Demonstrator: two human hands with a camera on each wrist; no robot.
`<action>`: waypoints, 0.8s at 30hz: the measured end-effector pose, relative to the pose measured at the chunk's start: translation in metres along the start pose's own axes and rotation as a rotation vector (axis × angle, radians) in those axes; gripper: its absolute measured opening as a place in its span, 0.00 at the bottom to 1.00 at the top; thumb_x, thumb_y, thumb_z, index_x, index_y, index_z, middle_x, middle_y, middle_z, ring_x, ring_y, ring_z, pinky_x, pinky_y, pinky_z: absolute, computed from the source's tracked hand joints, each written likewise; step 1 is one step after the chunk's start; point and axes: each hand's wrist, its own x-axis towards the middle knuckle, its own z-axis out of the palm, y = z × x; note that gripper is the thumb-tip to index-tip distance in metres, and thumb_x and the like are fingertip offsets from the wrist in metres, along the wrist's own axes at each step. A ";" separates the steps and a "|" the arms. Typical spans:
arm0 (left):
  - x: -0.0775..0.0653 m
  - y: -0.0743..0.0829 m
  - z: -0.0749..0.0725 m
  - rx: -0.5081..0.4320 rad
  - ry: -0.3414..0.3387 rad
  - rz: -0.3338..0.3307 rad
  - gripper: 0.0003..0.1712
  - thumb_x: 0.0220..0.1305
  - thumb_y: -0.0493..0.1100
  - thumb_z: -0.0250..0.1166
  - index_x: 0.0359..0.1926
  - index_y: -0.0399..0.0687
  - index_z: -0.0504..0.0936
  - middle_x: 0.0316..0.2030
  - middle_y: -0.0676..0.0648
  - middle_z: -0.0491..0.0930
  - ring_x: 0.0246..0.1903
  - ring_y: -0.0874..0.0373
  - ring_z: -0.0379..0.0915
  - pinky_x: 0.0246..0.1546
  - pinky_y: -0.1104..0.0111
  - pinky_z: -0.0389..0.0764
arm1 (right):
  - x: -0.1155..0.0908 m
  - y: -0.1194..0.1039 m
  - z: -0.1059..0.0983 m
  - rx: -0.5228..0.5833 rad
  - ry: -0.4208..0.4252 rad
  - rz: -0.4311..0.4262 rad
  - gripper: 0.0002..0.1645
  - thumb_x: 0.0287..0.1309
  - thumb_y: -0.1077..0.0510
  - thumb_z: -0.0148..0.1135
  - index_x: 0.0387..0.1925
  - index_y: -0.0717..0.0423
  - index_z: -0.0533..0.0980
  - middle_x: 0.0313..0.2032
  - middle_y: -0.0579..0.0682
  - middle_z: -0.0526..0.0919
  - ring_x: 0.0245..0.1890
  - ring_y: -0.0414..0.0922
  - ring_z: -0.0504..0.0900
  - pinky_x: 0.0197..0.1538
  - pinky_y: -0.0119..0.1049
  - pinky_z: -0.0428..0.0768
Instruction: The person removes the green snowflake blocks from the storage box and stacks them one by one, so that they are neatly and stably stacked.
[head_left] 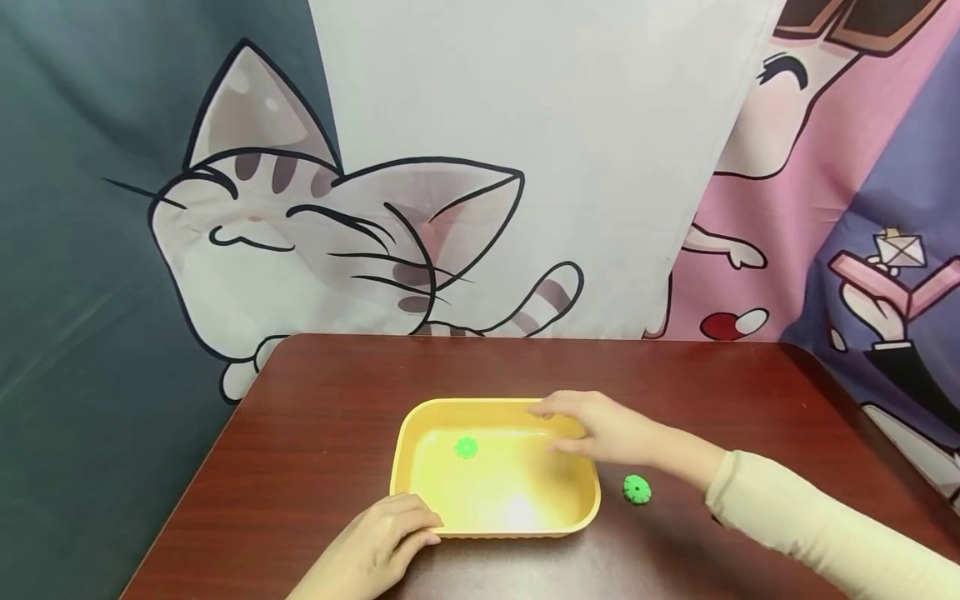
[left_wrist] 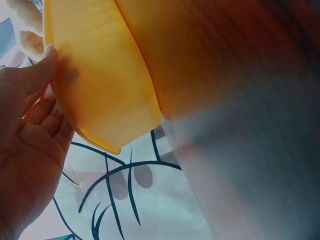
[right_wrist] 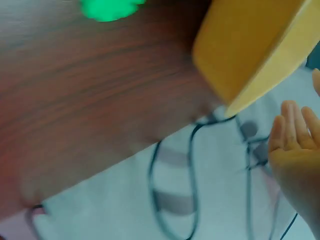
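A yellow plastic basin (head_left: 431, 500) sits on the table, and my left hand (head_left: 378, 537) pinches its near left rim. In the left wrist view the thumb of that hand (left_wrist: 30, 115) lies on the outer wall and the other fingers reach over the rim. My right hand (head_left: 600, 427) hovers over the basin's right side, fingers loosely spread and nothing between them; the right wrist view shows the hand (right_wrist: 300, 155) past the rim. One green flower-shaped disc (head_left: 467, 448) lies inside the basin toward the left. A second green notched disc (head_left: 637, 490) lies outside, just right of it.
The dark red-brown wooden table (head_left: 315, 433) has rounded far corners. Behind it hangs a cloth backdrop (head_left: 600, 167) with cartoon cats, reaching down to the table's far edge.
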 end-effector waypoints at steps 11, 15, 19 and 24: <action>-0.001 -0.002 0.001 -0.035 -0.019 0.014 0.04 0.61 0.43 0.63 0.30 0.51 0.81 0.29 0.62 0.75 0.30 0.71 0.69 0.36 0.84 0.67 | 0.061 -0.019 0.026 -0.204 -0.148 -0.083 0.29 0.53 0.48 0.67 0.56 0.52 0.73 0.49 0.46 0.78 0.49 0.43 0.78 0.53 0.40 0.75; -0.002 -0.003 0.001 -0.046 -0.018 0.035 0.04 0.61 0.43 0.63 0.30 0.51 0.80 0.29 0.61 0.75 0.30 0.71 0.68 0.36 0.85 0.66 | 0.079 -0.024 0.035 -0.238 -0.224 -0.090 0.28 0.51 0.46 0.67 0.53 0.53 0.75 0.48 0.46 0.79 0.49 0.42 0.78 0.52 0.36 0.75; -0.002 -0.004 0.000 -0.036 -0.004 0.051 0.03 0.61 0.42 0.63 0.30 0.52 0.80 0.29 0.61 0.75 0.30 0.71 0.68 0.36 0.84 0.66 | 0.093 -0.029 0.047 -0.298 -0.318 -0.088 0.27 0.51 0.46 0.68 0.51 0.53 0.77 0.48 0.46 0.80 0.49 0.41 0.78 0.51 0.33 0.76; -0.002 -0.005 0.000 -0.028 0.003 0.053 0.03 0.61 0.42 0.63 0.30 0.52 0.80 0.29 0.62 0.75 0.30 0.71 0.68 0.36 0.84 0.66 | 0.100 -0.032 0.063 -0.311 -0.370 -0.046 0.25 0.51 0.47 0.68 0.48 0.54 0.78 0.43 0.46 0.79 0.42 0.38 0.78 0.47 0.28 0.76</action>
